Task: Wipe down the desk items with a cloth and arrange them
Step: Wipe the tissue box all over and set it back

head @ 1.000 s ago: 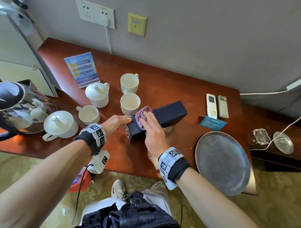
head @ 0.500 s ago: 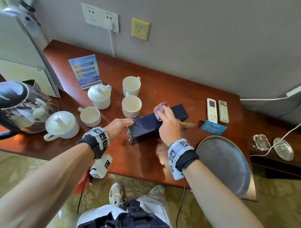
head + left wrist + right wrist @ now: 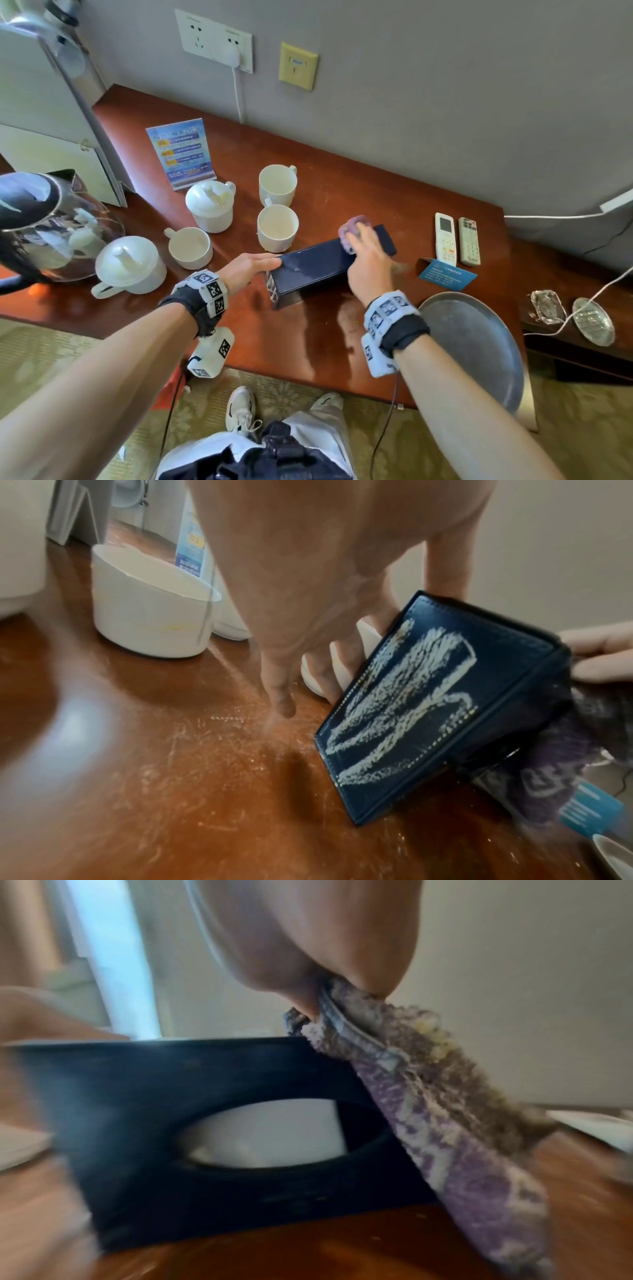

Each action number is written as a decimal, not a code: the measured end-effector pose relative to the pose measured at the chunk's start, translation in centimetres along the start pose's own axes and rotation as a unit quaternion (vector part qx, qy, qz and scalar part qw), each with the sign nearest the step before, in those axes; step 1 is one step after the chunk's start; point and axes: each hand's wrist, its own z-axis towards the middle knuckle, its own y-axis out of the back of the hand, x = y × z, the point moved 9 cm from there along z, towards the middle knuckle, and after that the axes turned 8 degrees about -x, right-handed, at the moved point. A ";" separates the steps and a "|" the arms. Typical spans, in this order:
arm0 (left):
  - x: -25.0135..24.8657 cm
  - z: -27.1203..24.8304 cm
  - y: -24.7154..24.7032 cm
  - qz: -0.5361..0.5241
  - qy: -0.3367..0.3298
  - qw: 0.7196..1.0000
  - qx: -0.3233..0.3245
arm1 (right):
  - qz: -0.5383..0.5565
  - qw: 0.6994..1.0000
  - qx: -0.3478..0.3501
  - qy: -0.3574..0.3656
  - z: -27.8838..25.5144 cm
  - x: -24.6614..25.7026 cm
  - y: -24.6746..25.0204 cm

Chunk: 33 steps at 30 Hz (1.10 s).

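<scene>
A dark navy tissue box [image 3: 308,270] lies on its side on the red-brown desk [image 3: 308,342]; its oval opening with white tissue faces me in the right wrist view [image 3: 205,1096]. My left hand [image 3: 253,267] steadies the box's near left end with straight fingers [image 3: 349,664] along its far face, the thumb hanging free. My right hand [image 3: 370,263] grips a purple cloth [image 3: 349,229] and presses it on the box's top near the far right end. The cloth [image 3: 445,1096] hangs down over the box's edge. The box's end panel [image 3: 411,710] carries white streaks.
Left of the box stand two white mugs [image 3: 277,228], a low cup [image 3: 190,246], two lidded cups [image 3: 210,205], a glass kettle [image 3: 44,222] and a sign card [image 3: 181,154]. To the right lie two remotes [image 3: 445,238], a blue card [image 3: 445,274] and a round metal tray [image 3: 479,349].
My right hand has slid the cloth along the box's top from the near left end toward the far right end. The left hand has stayed at the box's near end.
</scene>
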 end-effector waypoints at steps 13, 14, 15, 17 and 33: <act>1.0 -0.1 1.7 0.014 -0.024 0.999 0.030 | 0.068 0.968 0.064 0.231 -5.0 8.2 -4.2; 1.0 -0.1 1.7 0.007 -0.022 0.999 0.030 | 0.068 0.967 0.066 0.238 -4.3 7.8 -4.0; 1.1 0.0 1.7 0.002 -0.022 0.999 0.031 | 0.070 0.970 0.062 0.226 -3.3 7.2 -3.8; 1.3 0.0 1.8 0.000 -0.018 0.999 0.032 | 0.075 0.981 0.044 0.173 -1.7 6.1 -3.6; 2.0 -0.3 1.1 0.046 -0.069 0.995 0.048 | 0.046 0.995 0.012 0.089 -1.4 1.4 -1.4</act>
